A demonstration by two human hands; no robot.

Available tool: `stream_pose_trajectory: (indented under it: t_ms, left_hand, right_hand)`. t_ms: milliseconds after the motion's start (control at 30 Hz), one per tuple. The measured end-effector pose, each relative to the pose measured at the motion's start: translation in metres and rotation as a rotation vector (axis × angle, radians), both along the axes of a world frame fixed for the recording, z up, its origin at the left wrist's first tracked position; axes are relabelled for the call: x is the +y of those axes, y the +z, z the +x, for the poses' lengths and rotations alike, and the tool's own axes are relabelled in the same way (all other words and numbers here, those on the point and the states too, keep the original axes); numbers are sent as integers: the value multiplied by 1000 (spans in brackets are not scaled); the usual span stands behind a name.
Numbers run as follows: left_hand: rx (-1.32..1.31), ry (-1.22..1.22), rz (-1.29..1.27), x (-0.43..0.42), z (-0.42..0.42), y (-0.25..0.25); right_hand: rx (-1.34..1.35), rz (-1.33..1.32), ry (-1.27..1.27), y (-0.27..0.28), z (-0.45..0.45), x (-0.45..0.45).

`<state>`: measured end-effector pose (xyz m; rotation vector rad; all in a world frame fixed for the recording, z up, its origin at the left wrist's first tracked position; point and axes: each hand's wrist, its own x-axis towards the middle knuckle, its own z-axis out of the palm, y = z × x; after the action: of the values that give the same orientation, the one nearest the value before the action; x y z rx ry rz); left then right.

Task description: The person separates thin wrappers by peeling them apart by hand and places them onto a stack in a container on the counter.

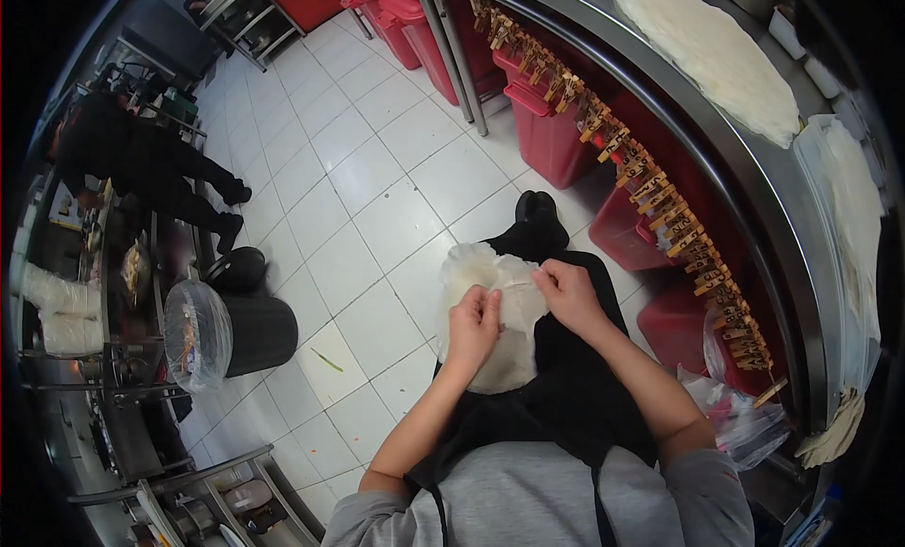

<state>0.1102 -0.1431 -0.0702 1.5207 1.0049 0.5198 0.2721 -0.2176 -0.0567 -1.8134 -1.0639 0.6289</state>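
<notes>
pale sheet pinched in both hands above my lap

i have a thin, pale, partly see-through sheet (514,354) up in front of me, over the black apron (575,382) on my lap; its edge is wavy at the top and its lower end curves down toward me. my left hand (476,323) grasps it around the middle, thumb and fingers closed on the material. my right hand (566,293) pinches its upper right edge, fingers curled in. the two hands are apart, with a stretch of sheet between them

to my right runs a metal counter (745,153) with a dark rounded edge. a big whitish sheet (712,62) lies flat along its far part, close to that edge, and another pale pile (853,184) with clear plastic lies nearer me. a long row of wooden clothespins (650,189) hangs just below the counter's edge, with red bins (556,137) on the floor beneath and crumpled plastic bags (740,420) at the near end

on my left, a black trash can (264,330) with a clear liner stands on the white tile floor (368,203), a green strip (327,360) lying near it. farther off, a person in black (141,146) stands at a work table
</notes>
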Motion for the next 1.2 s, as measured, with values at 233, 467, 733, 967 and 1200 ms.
stream_pose_trajectory:
  t_ms: [233,467,733,967,1200]
  left_hand:
    - [-31,27,-116,9,-20,-10]
    - [-163,61,145,24,10,2]
    - [-140,62,153,27,18,11]
    - [-38,99,290,46,-4,14]
    - [-138,136,130,49,-7,7]
  right_hand:
    - [67,76,29,-10,12,-1]
    - [109,224,362,19,-6,9]
    - [-93,144,382,54,-8,19]
    - [48,63,319,44,29,19]
    - [79,177,268,50,47,9]
